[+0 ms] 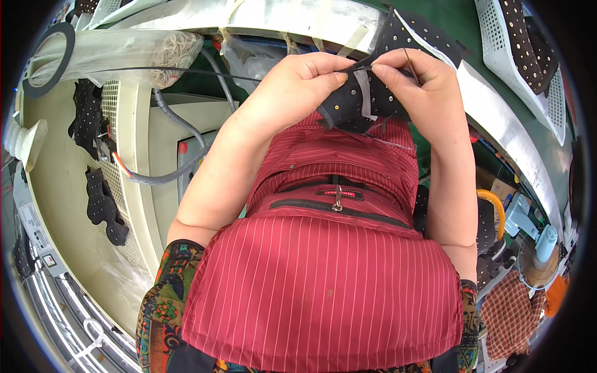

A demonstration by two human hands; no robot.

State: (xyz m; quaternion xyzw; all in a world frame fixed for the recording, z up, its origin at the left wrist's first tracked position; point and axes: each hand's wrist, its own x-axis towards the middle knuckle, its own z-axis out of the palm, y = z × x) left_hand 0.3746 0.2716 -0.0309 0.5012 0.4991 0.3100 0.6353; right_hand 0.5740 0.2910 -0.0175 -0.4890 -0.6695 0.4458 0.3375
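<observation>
My left hand (pixel 301 84) pinches the edge of a black fabric piece with shiny dots (pixel 341 104) between thumb and forefinger. A narrow black tape (pixel 205 71) runs into that hand from a dark ring-shaped roll (pixel 32 81) at the far left. Close by, my right hand (pixel 429 87) is closed, thumb and forefinger pinching the same fabric's edge. A thin, dark metal tool (pixel 409 64) sticks up between its fingers; its kind is hard to make out. A pale strip (pixel 365 93) lies on the fabric, which hangs over my lap. More dotted fabric (pixel 429 37) lies behind my right hand.
A curved metal edge (pixel 280 18) spans the far side. White perforated baskets (pixel 497 46) with dotted fabric stand at far right. Left are a cream machine table (pixel 62 137), a clear bag of elastic-looking bands (pixel 168 56) and a grey hose (pixel 177 112). A light-blue fan (pixel 546 244) stands right.
</observation>
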